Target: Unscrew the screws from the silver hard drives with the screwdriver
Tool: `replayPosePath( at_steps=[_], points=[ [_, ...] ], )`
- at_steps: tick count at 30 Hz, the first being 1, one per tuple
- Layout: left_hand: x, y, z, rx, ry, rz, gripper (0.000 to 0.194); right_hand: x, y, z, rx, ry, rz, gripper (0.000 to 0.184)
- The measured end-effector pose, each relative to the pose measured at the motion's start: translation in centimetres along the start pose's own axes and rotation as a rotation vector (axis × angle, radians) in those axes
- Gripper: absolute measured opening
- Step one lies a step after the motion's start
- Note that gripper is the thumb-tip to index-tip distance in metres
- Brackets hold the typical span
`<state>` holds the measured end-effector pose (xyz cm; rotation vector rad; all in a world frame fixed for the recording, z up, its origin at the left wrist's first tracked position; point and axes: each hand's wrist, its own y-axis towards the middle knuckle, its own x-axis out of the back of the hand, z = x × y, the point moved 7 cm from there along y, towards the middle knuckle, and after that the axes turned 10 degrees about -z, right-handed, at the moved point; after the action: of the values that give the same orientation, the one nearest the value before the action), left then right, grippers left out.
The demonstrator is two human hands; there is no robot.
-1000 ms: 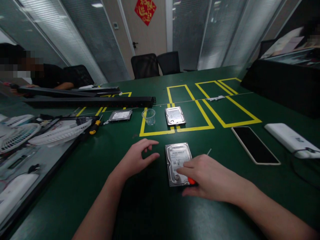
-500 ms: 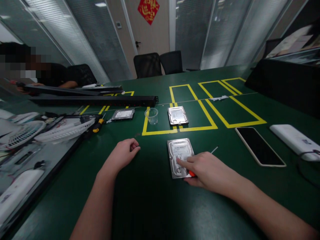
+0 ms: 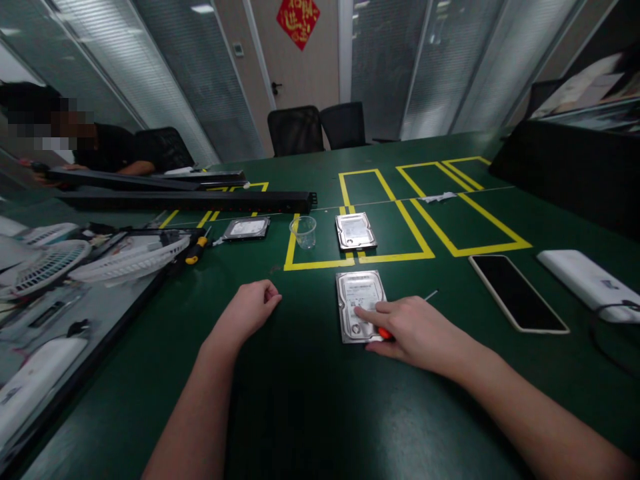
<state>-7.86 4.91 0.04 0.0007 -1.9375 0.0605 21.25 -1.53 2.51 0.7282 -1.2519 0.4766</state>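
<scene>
A silver hard drive (image 3: pixel 357 293) with a white label lies flat on the green table in front of me. The index finger of my right hand (image 3: pixel 413 330) rests on the label, with the thumb low by the near right corner. Closed in that same hand is a screwdriver (image 3: pixel 385 333); a bit of its orange handle shows, and its thin shaft sticks out beyond the knuckles. My left hand (image 3: pixel 253 307) lies on the table left of the drive, fingers curled in, with nothing visible in them. Another hard drive (image 3: pixel 355 231) sits farther away, across the yellow tape.
A clear plastic cup (image 3: pixel 304 233) and a third hard drive (image 3: pixel 247 229) stand to the left. Nearby lies a yellow-black screwdriver (image 3: pixel 198 248). A phone (image 3: pixel 517 293) and a white power bank (image 3: pixel 590 285) are at right. Long black bars (image 3: pixel 190 201) lie near a seated person.
The near hard drive has slid slightly away from me, toward the yellow tape, with my right hand moving along on it. My left hand has barely shifted.
</scene>
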Motion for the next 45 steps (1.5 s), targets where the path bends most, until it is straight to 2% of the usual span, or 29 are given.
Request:
replayPosePath(
  at_steps=[6,10,13,16,18,20,27,34,38,45],
  points=[
    [0.6,-0.2,-0.3,-0.047,-0.014,-0.027,0.016,0.0,0.0,-0.2,-0.007,-0.019,0.020,0.053],
    [1.5,-1.2,-3.1,-0.205,-0.150,-0.079,0.018,0.9,-0.1,-0.6,-0.021,0.057,-0.062,0.058],
    [0.6,-2.6,-6.5,-0.345,-0.314,0.012,0.014,2.4,-0.3,-1.4,-0.066,0.125,-0.196,0.052],
    [-1.0,-4.2,-9.7,-0.500,-0.436,0.158,0.010,3.1,-0.5,-1.9,-0.082,0.159,-0.285,0.043],
    [-2.3,-5.1,-11.0,-0.556,-0.481,0.266,0.010,3.1,-0.6,-2.0,-0.080,0.184,-0.309,0.040],
    [-3.2,-5.6,-11.7,-0.582,-0.498,0.325,0.010,2.8,-0.6,-2.0,-0.079,0.196,-0.315,0.039],
    [-3.9,-5.7,-12.0,-0.642,-0.556,0.369,0.010,2.4,-0.5,-1.7,-0.061,0.179,-0.313,0.038],
    [-4.4,-5.6,-11.8,-0.609,-0.588,0.425,0.007,2.3,-0.5,-1.8,-0.056,0.182,-0.314,0.037],
    [-4.3,-5.6,-11.9,-0.618,-0.601,0.410,0.006,2.3,-0.6,-1.8,-0.043,0.183,-0.336,0.034],
    [-4.8,-5.3,-11.5,-0.556,-0.633,0.411,0.005,2.2,-0.6,-1.8,-0.046,0.190,-0.323,0.034]
  ],
)
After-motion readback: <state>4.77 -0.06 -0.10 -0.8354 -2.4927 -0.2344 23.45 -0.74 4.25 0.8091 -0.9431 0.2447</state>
